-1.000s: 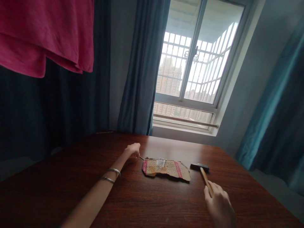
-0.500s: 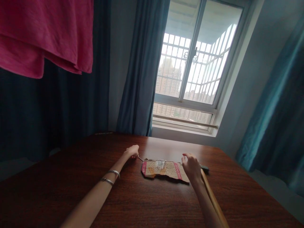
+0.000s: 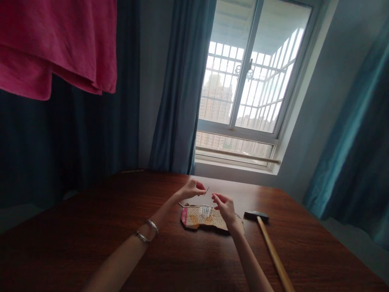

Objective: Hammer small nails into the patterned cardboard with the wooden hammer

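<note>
My left hand (image 3: 192, 188) pinches a nail (image 3: 207, 190), its thin shaft tilted up above the board. Just to the right, my right hand (image 3: 224, 206) is raised with its fingers bent and a little apart; I see nothing in them. Below both hands lies a rough-edged board (image 3: 191, 221), dotted, with a pink band at its left end. Several nails (image 3: 207, 210) stand in a row near its middle. A thin rod (image 3: 185, 206) lies along its far left edge. My right hand and forearm hide part of the board's right end.
A hammer (image 3: 275, 251) with a black head and wooden handle lies to the right on the brown wooden table (image 3: 91, 227). Behind the table are a blue curtain (image 3: 176, 101) and a barred window (image 3: 240, 89). Pink cloth (image 3: 75, 44) hangs at upper left.
My left hand has moved right, from beside the board's left end to above the board, with the nail now visible. My right hand has shifted left towards it, uncovering the hammer head.
</note>
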The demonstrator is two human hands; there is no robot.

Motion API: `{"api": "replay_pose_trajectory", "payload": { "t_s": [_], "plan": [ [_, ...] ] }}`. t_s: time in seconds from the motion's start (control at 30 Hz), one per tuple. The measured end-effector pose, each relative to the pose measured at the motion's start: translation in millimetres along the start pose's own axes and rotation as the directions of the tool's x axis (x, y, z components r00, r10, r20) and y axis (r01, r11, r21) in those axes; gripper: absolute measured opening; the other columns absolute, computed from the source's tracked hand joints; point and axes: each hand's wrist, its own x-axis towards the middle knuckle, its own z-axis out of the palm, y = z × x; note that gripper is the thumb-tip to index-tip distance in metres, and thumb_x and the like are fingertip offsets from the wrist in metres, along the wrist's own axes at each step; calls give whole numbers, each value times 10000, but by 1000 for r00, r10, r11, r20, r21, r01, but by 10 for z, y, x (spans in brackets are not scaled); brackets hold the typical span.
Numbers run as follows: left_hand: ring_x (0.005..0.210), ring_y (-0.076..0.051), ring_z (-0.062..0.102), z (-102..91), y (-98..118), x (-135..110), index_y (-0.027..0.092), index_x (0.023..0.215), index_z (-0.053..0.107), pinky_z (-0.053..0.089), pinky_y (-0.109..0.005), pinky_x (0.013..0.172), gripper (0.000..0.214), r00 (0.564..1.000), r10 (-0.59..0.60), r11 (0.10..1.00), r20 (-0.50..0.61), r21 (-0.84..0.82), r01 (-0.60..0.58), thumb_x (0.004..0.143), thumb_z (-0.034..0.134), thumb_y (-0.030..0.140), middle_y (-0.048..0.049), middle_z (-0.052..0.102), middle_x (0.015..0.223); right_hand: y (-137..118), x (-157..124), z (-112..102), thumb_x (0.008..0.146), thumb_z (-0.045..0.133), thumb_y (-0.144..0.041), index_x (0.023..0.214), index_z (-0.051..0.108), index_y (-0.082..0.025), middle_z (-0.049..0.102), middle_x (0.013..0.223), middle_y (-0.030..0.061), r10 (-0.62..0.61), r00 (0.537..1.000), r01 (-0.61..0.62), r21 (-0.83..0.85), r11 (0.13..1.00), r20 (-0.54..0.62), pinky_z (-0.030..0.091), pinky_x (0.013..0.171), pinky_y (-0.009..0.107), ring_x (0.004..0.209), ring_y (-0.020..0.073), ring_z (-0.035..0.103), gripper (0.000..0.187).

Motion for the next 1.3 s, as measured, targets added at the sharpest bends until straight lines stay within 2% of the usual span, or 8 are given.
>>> {"api": "replay_pose_trajectory", "payload": {
  "t_s": [0.2, 0.47, 0.57, 0.7, 0.8, 0.9, 1.13, 1.3],
  "plan": [
    [609, -135, 552, 335, 100, -14, 93, 750, 688, 375, -201, 520, 280, 995, 96, 995, 18, -16, -96, 666, 590, 342, -51, 659, 664, 85, -66, -15, 658, 583, -503, 820, 691, -118, 680, 779, 94, 39, 999, -36, 133, 990, -25, 481, 475, 227, 710, 189, 598, 432],
    [615, -140, 559, 452, 70, -3, 100, 744, 684, 383, -208, 537, 313, 994, 105, 994, -25, 32, -105, 686, 579, 389, -48, 657, 661, 158, -25, -72, 648, 576, -531, 837, 685, -131, 682, 775, 77, 16, 999, -11, 107, 994, -50, 484, 499, 242, 700, 184, 597, 456],
    [650, -145, 565, 463, -29, 43, 112, 776, 679, 404, -220, 582, 336, 989, 104, 994, -105, 41, -100, 696, 568, 419, -56, 660, 702, 280, 9, -113, 680, 527, -551, 846, 676, -129, 682, 777, 80, 2, 996, 0, 30, 1000, -86, 480, 508, 252, 685, 182, 599, 478],
    [669, -148, 569, 515, -300, 115, 106, 782, 652, 422, -232, 595, 401, 972, -26, 992, -233, -128, -4, 715, 520, 479, -65, 641, 706, 456, 25, -161, 652, 562, -532, 768, 690, -127, 689, 716, 86, -4, 998, 1, -44, 999, -64, 486, 578, 302, 673, 211, 611, 440],
    [668, -150, 582, 603, -482, 126, 93, 817, 626, 434, -239, 576, 472, 954, -205, 923, -218, -368, 114, 715, 481, 530, -80, 629, 732, 533, 15, -159, 630, 591, -504, 728, 698, -142, 696, 699, 83, -3, 999, 0, -92, 996, -32, 484, 653, 330, 681, 227, 622, 390],
    [699, -157, 592, 693, -551, 80, 96, 868, 616, 438, -251, 608, 505, 944, -272, 864, -189, -480, 152, 707, 476, 554, -87, 628, 772, 566, 7, -135, 639, 587, -479, 726, 698, -153, 700, 696, 77, 2, 1000, -2, -128, 992, -3, 482, 659, 326, 674, 227, 628, 356],
    [732, -171, 575, 754, -421, -46, 108, 839, 643, 409, -244, 619, 452, 979, -169, 936, -109, -328, 125, 700, 510, 517, -68, 643, 770, 607, -1, -123, 664, 575, -421, 729, 696, -166, 704, 714, 62, -15, 998, 24, -176, 984, 56, 481, 654, 309, 675, 214, 629, 290],
    [756, -167, 574, 778, -423, -53, 114, 854, 652, 419, -243, 671, 403, 996, -64, 970, -68, -239, 46, 691, 553, 469, -60, 655, 799, 590, -14, -132, 691, 554, -401, 734, 698, -164, 702, 714, 64, -38, 996, 53, -208, 977, 75, 471, 647, 294, 679, 208, 627, 281]
  ]
}}
